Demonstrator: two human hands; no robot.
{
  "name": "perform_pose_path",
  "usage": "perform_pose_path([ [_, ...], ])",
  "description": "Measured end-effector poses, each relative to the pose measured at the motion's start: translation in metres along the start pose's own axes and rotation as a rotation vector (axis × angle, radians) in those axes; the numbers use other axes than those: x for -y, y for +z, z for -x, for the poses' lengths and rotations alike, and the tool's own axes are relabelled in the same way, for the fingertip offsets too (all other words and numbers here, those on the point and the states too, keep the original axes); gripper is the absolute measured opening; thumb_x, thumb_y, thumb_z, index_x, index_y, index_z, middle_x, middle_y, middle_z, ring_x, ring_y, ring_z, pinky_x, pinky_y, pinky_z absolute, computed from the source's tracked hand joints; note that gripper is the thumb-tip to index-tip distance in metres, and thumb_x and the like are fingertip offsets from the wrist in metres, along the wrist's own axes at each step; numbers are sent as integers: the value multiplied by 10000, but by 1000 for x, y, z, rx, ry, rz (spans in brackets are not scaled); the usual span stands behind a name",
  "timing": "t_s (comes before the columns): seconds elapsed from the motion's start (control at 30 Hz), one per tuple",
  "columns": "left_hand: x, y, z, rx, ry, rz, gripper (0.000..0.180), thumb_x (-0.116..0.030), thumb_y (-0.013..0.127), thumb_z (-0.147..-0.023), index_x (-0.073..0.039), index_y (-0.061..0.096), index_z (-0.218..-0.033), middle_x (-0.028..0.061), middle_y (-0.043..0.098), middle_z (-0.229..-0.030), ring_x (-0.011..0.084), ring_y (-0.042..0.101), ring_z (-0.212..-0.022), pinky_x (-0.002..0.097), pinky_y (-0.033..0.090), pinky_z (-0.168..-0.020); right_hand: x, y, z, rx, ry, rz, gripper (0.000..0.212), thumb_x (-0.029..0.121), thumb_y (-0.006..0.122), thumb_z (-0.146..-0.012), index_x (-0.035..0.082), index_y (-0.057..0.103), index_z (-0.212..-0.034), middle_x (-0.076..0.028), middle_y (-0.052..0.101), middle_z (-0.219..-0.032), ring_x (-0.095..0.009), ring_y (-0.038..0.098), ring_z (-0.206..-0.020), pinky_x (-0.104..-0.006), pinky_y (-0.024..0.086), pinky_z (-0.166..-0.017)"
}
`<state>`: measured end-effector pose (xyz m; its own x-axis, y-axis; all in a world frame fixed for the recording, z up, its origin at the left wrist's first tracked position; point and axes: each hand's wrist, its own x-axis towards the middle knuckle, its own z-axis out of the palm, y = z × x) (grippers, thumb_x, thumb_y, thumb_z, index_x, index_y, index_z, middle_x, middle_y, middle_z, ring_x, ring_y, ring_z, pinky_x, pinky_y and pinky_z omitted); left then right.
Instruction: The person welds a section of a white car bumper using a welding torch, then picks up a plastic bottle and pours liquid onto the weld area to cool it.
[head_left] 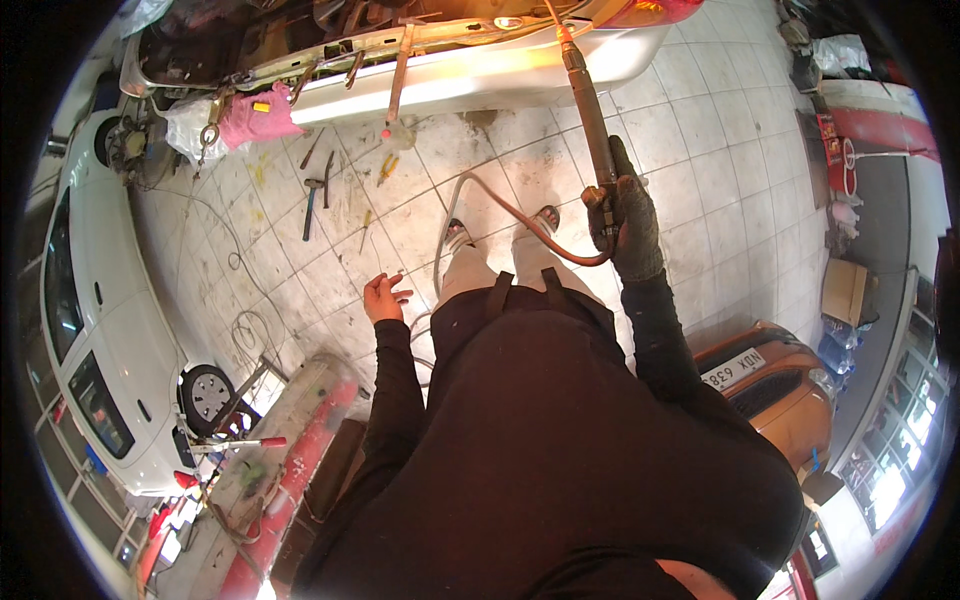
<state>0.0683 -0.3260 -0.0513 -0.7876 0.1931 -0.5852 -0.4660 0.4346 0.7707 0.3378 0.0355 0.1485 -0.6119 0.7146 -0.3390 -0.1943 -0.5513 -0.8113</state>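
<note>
My right hand [638, 230], in a dark work glove, is closed round the valve end of a long metal gas torch [588, 100]. Its nozzle points away from me at the opened silver car body [610, 65], where a bright orange glow shows at the tip. From the torch's handle end a brown hose [510, 212] loops down past my feet. My bare left hand [385, 299] hangs over the tiled floor, fingers apart, holding nothing. A hammer [311, 208], pliers [387, 168] and a thin yellow-handled tool [366, 229] lie on the tiles ahead of it.
A pink cloth [258, 120] hangs at the car body's left end. To the left stand a white car [125, 335] and a low red-edged bench [318, 410]. Behind me on the right is an orange car [790, 415]; a cardboard box [844, 290] sits farther right. Cables [240, 262] cross the floor.
</note>
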Motion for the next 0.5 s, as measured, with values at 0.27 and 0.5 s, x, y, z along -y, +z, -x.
perform_pose_path([
  [0.27,-30,-40,-58,68,47,-127,303,-236,518,-1093,-47,551,-1328,187,778,-982,231,727,-598,340,517,-525,-42,51,11,-177,-63,-6,747,524,563,-1061,148,308,-1655,-23,655,-906,-29,505,-588,-196,425,-499],
  [0.5,-24,-93,-116,76,-7,-150,321,-225,509,-1087,-27,541,-1338,176,775,-967,239,723,-594,356,521,-530,-70,95,19,-246,-110,-6,764,511,571,-1053,149,289,-1664,-25,648,-906,-31,500,-582,-189,419,-495],
])
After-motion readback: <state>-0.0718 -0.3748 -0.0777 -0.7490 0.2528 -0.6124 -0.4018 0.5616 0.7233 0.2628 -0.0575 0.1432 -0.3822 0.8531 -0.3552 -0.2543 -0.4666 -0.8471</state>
